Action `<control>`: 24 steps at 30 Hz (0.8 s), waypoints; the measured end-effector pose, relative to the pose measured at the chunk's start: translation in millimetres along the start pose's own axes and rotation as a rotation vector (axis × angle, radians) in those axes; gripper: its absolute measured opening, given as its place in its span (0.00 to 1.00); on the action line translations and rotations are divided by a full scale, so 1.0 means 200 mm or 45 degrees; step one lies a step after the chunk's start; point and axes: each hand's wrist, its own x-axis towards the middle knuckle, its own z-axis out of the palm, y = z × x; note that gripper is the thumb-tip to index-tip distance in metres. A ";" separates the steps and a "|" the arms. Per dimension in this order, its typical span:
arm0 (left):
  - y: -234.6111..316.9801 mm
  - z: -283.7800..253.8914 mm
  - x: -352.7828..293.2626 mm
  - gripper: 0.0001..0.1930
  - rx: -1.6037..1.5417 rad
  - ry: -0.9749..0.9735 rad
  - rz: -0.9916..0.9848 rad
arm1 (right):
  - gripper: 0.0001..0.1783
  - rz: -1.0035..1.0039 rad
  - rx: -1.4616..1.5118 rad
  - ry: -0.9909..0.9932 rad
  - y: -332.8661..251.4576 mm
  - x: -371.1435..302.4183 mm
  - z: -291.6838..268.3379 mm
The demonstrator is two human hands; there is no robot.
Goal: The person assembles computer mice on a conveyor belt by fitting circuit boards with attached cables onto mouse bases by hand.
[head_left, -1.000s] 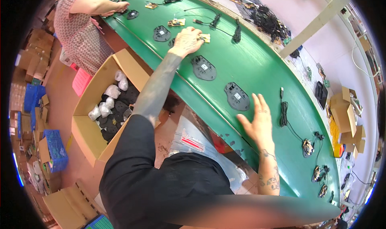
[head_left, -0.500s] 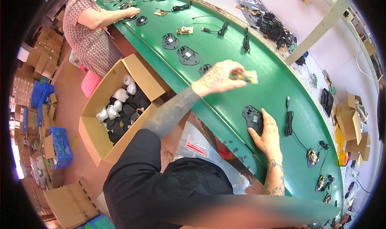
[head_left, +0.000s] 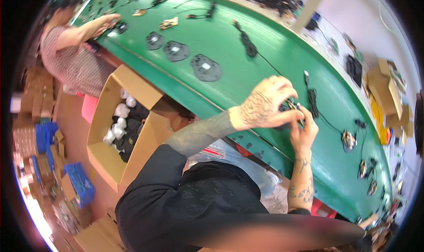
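My left hand (head_left: 265,104) and my right hand (head_left: 304,130) meet over the green bench, fingers pinched together around a small circuit board (head_left: 290,103). Much of the board is hidden by my fingers. A black wire runs to my hands from a bundled cable (head_left: 248,44) lying farther up the bench. Below my hands a dark plate, partly covered, shows at the bench's near side. To the left lie several black mouse base plates (head_left: 206,67), each with a pale square label. Right of my hands, a coiled cable (head_left: 312,102) with a plug leads to another board assembly (head_left: 348,140).
A cardboard box (head_left: 143,86) holding black parts and white bags stands left of me against the bench. Beyond it, a co-worker (head_left: 73,53) works at the bench. More boards (head_left: 168,23) and cables lie along the green surface (head_left: 238,88); a pale post (head_left: 311,9) rises at the back.
My left hand has brought the board right to my right hand, which has left the base plate's side and now grips too. A cable's wire now reaches my hands. The view has shifted.
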 end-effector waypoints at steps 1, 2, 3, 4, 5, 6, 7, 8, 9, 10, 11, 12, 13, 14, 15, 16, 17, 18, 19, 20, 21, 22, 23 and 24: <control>-0.02 -0.01 0.01 0.21 -0.020 0.039 0.115 | 0.15 0.121 0.131 0.007 0.00 -0.01 0.00; -0.05 -0.01 0.02 0.19 -0.019 -0.031 0.159 | 0.14 0.241 0.401 -0.001 0.00 0.01 0.00; -0.08 0.00 0.02 0.17 -0.022 -0.103 0.199 | 0.13 0.364 0.676 0.001 -0.01 0.02 0.00; -0.11 -0.01 0.02 0.15 -0.051 -0.253 0.175 | 0.13 0.473 0.882 0.008 -0.02 0.03 -0.01; -0.12 -0.03 0.02 0.13 -0.071 -0.404 0.151 | 0.13 0.573 1.099 0.020 -0.02 0.04 -0.01; -0.14 -0.02 0.00 0.11 -0.029 -0.408 0.130 | 0.13 0.624 1.206 0.011 0.01 0.03 0.00; -0.15 -0.03 0.00 0.07 0.043 -0.330 0.138 | 0.13 0.653 1.200 0.050 0.02 0.04 -0.01; -0.16 -0.03 -0.01 0.07 -0.074 -0.311 -0.027 | 0.14 0.771 1.116 -0.021 0.02 0.06 -0.03; -0.18 -0.04 -0.03 0.06 -0.176 -0.289 -0.196 | 0.15 0.880 1.038 -0.098 0.03 0.07 -0.03; -0.19 -0.04 -0.05 0.06 -0.187 -0.321 -0.191 | 0.18 0.865 0.918 -0.118 0.06 0.06 -0.01; -0.21 -0.04 -0.07 0.06 -0.168 -0.317 -0.263 | 0.18 0.888 0.921 -0.094 0.06 0.06 0.00; -0.22 -0.05 -0.09 0.05 -0.144 -0.304 -0.343 | 0.19 0.880 0.683 -0.122 0.04 0.07 0.01; -0.24 -0.05 -0.11 0.05 -0.149 -0.324 -0.348 | 0.21 0.869 0.443 -0.155 0.03 0.08 0.02; -0.25 -0.05 -0.12 0.05 -0.034 -0.321 -0.284 | 0.23 0.887 0.435 -0.123 0.05 0.07 0.04; -0.25 -0.05 -0.13 0.05 0.083 -0.309 -0.221 | 0.23 0.900 0.436 -0.124 0.05 0.07 0.05; -0.25 -0.05 -0.14 0.05 0.055 -0.331 -0.292 | 0.23 0.872 0.372 -0.103 0.05 0.07 0.06; -0.25 -0.04 -0.15 0.05 0.050 -0.336 -0.299 | 0.24 0.842 0.307 -0.083 0.04 0.08 0.07; -0.25 -0.04 -0.16 0.05 0.093 -0.366 -0.316 | 0.24 0.840 0.290 -0.074 0.03 0.09 0.07; -0.25 -0.03 -0.17 0.05 0.137 -0.395 -0.332 | 0.24 0.844 0.285 -0.081 0.03 0.08 0.07; -0.25 -0.02 -0.17 0.05 0.131 -0.394 -0.340 | 0.24 0.820 0.248 -0.072 0.03 0.08 0.07; -0.26 -0.01 -0.17 0.06 0.145 -0.396 -0.287 | 0.24 0.797 0.211 -0.060 0.03 0.08 0.07; -0.27 -0.01 -0.17 0.06 0.158 -0.398 -0.233 | 0.24 0.802 0.208 -0.063 0.04 0.08 0.08; -0.27 0.00 -0.17 0.06 0.154 -0.399 -0.237 | 0.24 0.801 0.208 -0.054 0.05 0.07 0.08; -0.26 -0.01 -0.16 0.07 0.191 -0.431 -0.254 | 0.23 0.799 0.209 -0.045 0.04 0.08 0.08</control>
